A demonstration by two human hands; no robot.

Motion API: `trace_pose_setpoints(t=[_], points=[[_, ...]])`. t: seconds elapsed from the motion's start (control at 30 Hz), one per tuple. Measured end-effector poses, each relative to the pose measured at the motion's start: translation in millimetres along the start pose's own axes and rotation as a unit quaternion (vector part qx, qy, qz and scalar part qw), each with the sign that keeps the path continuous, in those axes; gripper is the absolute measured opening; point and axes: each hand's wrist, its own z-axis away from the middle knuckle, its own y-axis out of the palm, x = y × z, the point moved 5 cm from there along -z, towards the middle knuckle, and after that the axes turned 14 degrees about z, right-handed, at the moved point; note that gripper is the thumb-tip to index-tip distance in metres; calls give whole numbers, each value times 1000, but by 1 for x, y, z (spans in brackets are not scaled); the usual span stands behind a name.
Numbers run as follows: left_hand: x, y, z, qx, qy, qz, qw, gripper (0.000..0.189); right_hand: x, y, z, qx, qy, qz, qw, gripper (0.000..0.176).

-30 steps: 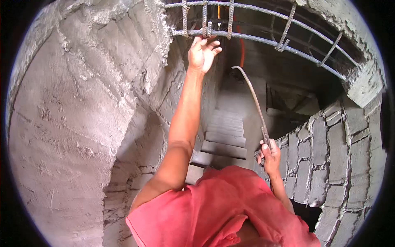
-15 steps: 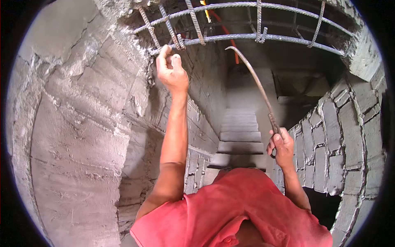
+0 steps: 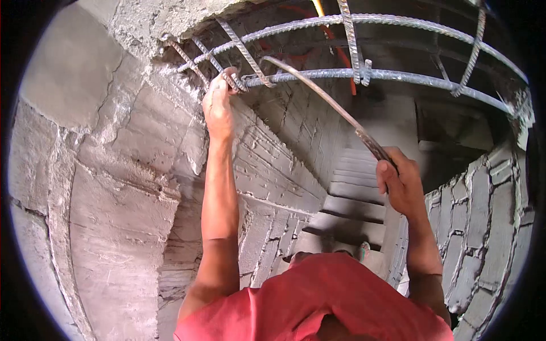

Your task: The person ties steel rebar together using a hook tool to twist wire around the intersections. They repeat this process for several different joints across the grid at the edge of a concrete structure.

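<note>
Stairwell, reinforcement overhead: between a grey block wall [image 3: 284, 159] on my left and another block wall [image 3: 483, 216] on my right, I am reaching up with both arms to a steel cage [image 3: 398, 19] of ribbed bars. The cage is spanning the gap above me, from the rough concrete [image 3: 114, 187] on the left across to the right-hand wall. Inside it an orange tube [image 3: 343, 58] is running back into the shadow, with a yellow one [image 3: 318, 7] showing just beside it at the top edge.

My left hand [image 3: 219, 105] is stretched straight up, the arm nearly vertical. Its fingers are curling shut around the lower bar [image 3: 409, 75], right where the thin cross bars [image 3: 245, 54] are meeting it next to the concrete. My right hand [image 3: 401, 182] is raised lower and out to the right, wrapping in a full fist around the handle end of a long hooked rod [image 3: 330, 102].

The rod is slanting up and leftward from that fist. Its bent tip is lying just above the lower bar, near my left fingers; whether it is touching the steel I cannot tell. Below my arms, concrete steps [image 3: 352, 193] are climbing away between the walls, and my red shirt [image 3: 318, 301] is filling the bottom of the view.
</note>
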Motion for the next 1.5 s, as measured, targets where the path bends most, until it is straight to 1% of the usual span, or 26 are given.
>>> trace_pose_setpoints(t=[0.03,0.13,0.2,0.3,0.33,0.4,0.43,0.5,0.53,0.6,0.63,0.67,0.7,0.73,0.8,0.93,1.03,1.1,1.17,1.2,1.23,1.3,1.37,1.4,1.47,1.5], points=[[6,-2,-2,12,-7,70,997,54,0,-3,-6,4,-1,-5,1000,37],[1,-2,-3,17,-15,94,995,58,6,-14,-22,20,1,41,999,32],[-1,4,-1,-6,-11,105,994,63,15,-22,-31,40,0,75,996,30],[4,3,2,-43,32,139,989,62,27,-31,-41,46,-35,114,992,28],[8,2,1,-47,32,140,989,62,31,-35,-44,49,-37,116,991,28],[7,0,-4,-38,87,62,994,58,38,-39,-49,81,-39,160,983,22],[6,-2,-4,-37,87,63,993,58,39,-39,-51,80,-39,161,983,22],[8,-4,-8,-25,-5,93,995,52,48,-40,-55,35,-136,245,959,16],[4,-5,-9,-23,-6,94,995,52,49,-37,-56,34,-134,246,959,16],[3,-3,-12,6,-60,100,993,52,49,-30,-56,17,-122,273,954,16],[1,-3,-13,14,-63,102,993,51,44,-27,-55,18,-121,272,954,16],[1,-3,-13,12,-64,102,993,51,39,-25,-54,-21,-139,300,944,18],[1,-1,-13,17,-83,150,985,50,35,-22,-53,-59,-160,327,930,20],[2,-1,-12,21,-100,196,975,49,28,-15,-50,-55,-163,326,929,20],[3,-1,-14,30,-78,172,982,45,19,-5,-43,-91,-166,298,936,22],[-2,1,-16,50,-39,131,989,42,16,9,-34,-103,-149,314,932,23],[1,2,-17,67,-33,174,982,41,4,28,-22,-151,-166,272,936,23],[4,0,-25,66,-36,148,986,41,6,34,-20,-128,-105,233,958,23],[10,-6,-33,82,-79,59,992,43,9,38,-17,-118,-93,223,963,21],[14,-5,-34,82,-110,98,986,44,9,40,-17,-110,-86,210,968,19],[13,-4,-33,91,-99,117,984,44,9,46,-18,-111,-83,216,966,19],[10,0,-31,97,-66,136,984,43,-12,77,-16,-33,44,105,993,20],[8,3,-26,101,-71,148,981,42,-37,128,-9,-32,55,-28,998,24],[7,1,-28,100,-75,153,980,42,-38,136,-7,-37,48,-26,998,24],[9,0,-27,94,-112,192,970,39,-34,146,-5,-18,75,-146,986,23],[13,-3,-29,86,-104,183,974,37,-28,146,-2,12,93,-217,972,21]])
